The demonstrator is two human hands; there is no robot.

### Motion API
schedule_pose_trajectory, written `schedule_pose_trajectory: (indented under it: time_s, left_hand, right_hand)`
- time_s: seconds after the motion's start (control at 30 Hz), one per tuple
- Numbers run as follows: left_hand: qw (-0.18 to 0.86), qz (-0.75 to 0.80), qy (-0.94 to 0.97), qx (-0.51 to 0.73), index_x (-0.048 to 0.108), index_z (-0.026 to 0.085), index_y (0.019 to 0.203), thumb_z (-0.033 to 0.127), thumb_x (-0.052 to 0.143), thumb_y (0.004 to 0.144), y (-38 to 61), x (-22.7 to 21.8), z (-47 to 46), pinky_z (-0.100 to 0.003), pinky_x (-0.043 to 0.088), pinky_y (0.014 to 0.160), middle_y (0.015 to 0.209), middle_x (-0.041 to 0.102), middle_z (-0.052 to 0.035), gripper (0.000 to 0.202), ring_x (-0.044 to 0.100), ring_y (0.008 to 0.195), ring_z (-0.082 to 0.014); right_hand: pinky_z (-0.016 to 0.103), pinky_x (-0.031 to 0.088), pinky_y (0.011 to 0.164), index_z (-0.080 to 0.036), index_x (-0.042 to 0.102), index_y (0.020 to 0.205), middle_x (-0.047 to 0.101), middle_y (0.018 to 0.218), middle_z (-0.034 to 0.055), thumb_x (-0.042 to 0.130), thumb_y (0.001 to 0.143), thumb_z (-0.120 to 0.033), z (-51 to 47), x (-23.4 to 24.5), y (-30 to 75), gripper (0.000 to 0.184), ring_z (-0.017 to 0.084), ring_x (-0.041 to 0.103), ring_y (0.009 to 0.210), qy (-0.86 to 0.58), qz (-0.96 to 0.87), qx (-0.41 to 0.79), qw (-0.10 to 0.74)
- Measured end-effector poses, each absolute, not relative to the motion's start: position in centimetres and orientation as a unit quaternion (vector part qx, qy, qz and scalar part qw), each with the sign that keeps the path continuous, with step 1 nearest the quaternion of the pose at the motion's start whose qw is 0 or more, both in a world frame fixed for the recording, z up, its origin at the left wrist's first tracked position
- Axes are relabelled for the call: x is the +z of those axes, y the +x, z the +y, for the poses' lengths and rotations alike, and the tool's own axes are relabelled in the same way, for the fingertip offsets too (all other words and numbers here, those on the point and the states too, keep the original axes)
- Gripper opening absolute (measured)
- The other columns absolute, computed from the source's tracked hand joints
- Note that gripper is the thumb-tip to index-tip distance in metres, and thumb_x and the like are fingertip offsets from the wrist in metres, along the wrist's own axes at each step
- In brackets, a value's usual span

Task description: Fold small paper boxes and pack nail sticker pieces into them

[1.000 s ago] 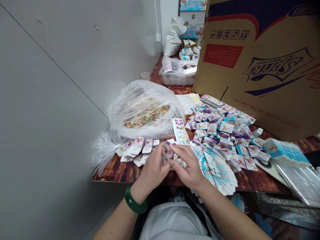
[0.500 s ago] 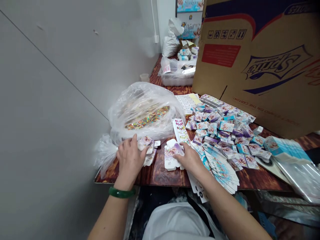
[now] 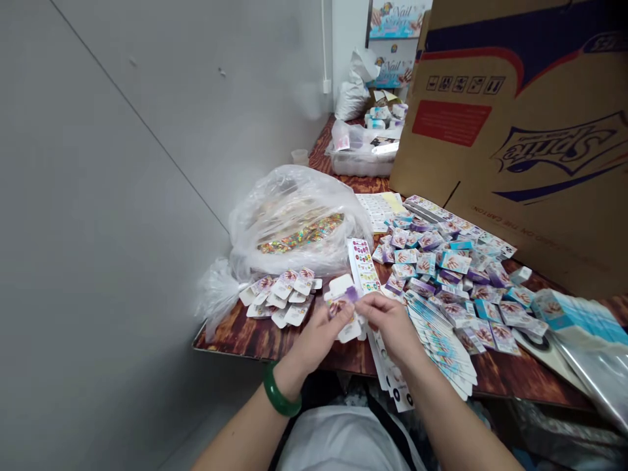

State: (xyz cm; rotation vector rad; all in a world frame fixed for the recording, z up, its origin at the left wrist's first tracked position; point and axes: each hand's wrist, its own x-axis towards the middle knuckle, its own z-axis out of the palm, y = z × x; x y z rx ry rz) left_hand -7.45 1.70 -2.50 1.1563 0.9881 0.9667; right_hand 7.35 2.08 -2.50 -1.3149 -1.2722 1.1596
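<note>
A small flattened carton [image 3: 349,332], white with a purple printed hand picture, is pinched between my two hands just above the table's front edge. My left hand [image 3: 314,340], with a green bangle on the wrist, grips its left side, thumb on top. Fingers of my right hand [image 3: 387,322] close on its right edge. To the left lies a pile of similar flattened cartons [image 3: 285,288]. Right of my hands, a fan of flat blue-and-white cartons [image 3: 439,350] is spread out. Beyond the held carton is a strip of round stickers [image 3: 363,265].
A clear plastic bag [image 3: 299,196] of colourful small pieces sits against the wall. Many folded little boxes [image 3: 441,261] are heaped on the right, before a large brown carton [image 3: 456,170]. A plastic tub [image 3: 360,163] stands farther back.
My left hand has left the flattened carton pile, moved right and taken hold of the carton at my right hand. The carton is now lifted between both hands. The view has shifted slightly.
</note>
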Motion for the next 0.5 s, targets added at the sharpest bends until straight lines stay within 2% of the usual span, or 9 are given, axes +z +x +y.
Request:
schedule_pose_trajectory:
  time_s: [0.07, 0.17, 0.27, 0.37, 0.43, 0.5]
  left_hand:
    - [0.680, 0.394, 0.438, 0.436, 0.059, 0.015, 0.113, 0.042, 0.054, 0.084, -7.0, -2.6, 1.5, -0.034, 0.046, 0.083, 0.100, 0.067, -0.0084, 0.041, 0.061, 0.091, -0.0216]
    - [0.701, 0.409, 0.429, 0.397, 0.064, 0.014, 0.101, 0.036, 0.057, 0.081, -7.1, -2.1, 1.4, -0.031, 0.046, 0.076, 0.085, 0.067, -0.0045, 0.030, 0.061, 0.077, -0.0182]
    - [0.697, 0.412, 0.514, 0.283, 0.063, 0.013, 0.074, 0.030, 0.057, 0.078, -7.7, -1.2, 1.4, -0.027, 0.043, 0.068, 0.063, 0.061, -0.0004, 0.018, 0.056, 0.065, -0.0155]
    - [0.717, 0.378, 0.542, 0.221, 0.057, 0.014, 0.061, 0.025, 0.054, 0.077, -8.4, -0.7, 1.3, -0.026, 0.040, 0.066, 0.055, 0.056, 0.0004, 0.020, 0.052, 0.061, -0.0138]
    - [0.757, 0.336, 0.522, 0.205, 0.056, 0.014, 0.061, 0.032, 0.055, 0.077, -8.8, -0.9, 1.2, -0.025, 0.039, 0.062, 0.054, 0.055, -0.0006, 0.024, 0.050, 0.058, -0.0130]
    - [0.802, 0.292, 0.485, 0.190, 0.057, 0.013, 0.066, 0.049, 0.057, 0.076, -9.2, -1.5, 1.2, -0.024, 0.036, 0.054, 0.054, 0.055, -0.0019, 0.037, 0.049, 0.052, -0.0123]
  right_hand:
    - [0.029, 0.042, 0.064, -0.018, 0.062, 0.079, 0.058, 0.077, 0.0022, 0.064, 0.073, -0.030, 1.4, -2.1, 6.9, 0.014, 0.016, 0.052, 0.069, -0.555, -0.555, 0.373, 0.494]
    - [0.029, 0.042, 0.068, -0.021, 0.056, 0.099, 0.057, 0.090, 0.0032, 0.059, 0.078, -0.020, 0.5, -1.3, 6.8, 0.021, 0.016, 0.052, 0.074, -0.539, -0.630, 0.251, 0.500]
    - [0.027, 0.042, 0.069, -0.022, 0.054, 0.099, 0.058, 0.089, 0.0019, 0.054, 0.081, -0.016, 0.2, -0.4, 7.1, 0.018, 0.014, 0.053, 0.074, -0.478, -0.717, 0.284, 0.419]
    - [0.025, 0.040, 0.062, -0.021, 0.055, 0.093, 0.057, 0.078, -0.0007, 0.057, 0.081, -0.020, 0.3, 0.1, 7.2, 0.012, 0.013, 0.053, 0.067, -0.477, -0.720, 0.346, 0.366]
    - [0.023, 0.039, 0.056, -0.021, 0.054, 0.088, 0.056, 0.073, -0.0022, 0.059, 0.080, -0.022, 0.3, 0.2, 7.2, 0.010, 0.011, 0.051, 0.061, -0.483, -0.691, 0.398, 0.363]
    - [0.022, 0.038, 0.053, -0.020, 0.054, 0.087, 0.056, 0.071, -0.0031, 0.061, 0.077, -0.021, 0.3, 0.2, 7.4, 0.012, 0.010, 0.049, 0.058, -0.484, -0.661, 0.445, 0.361]
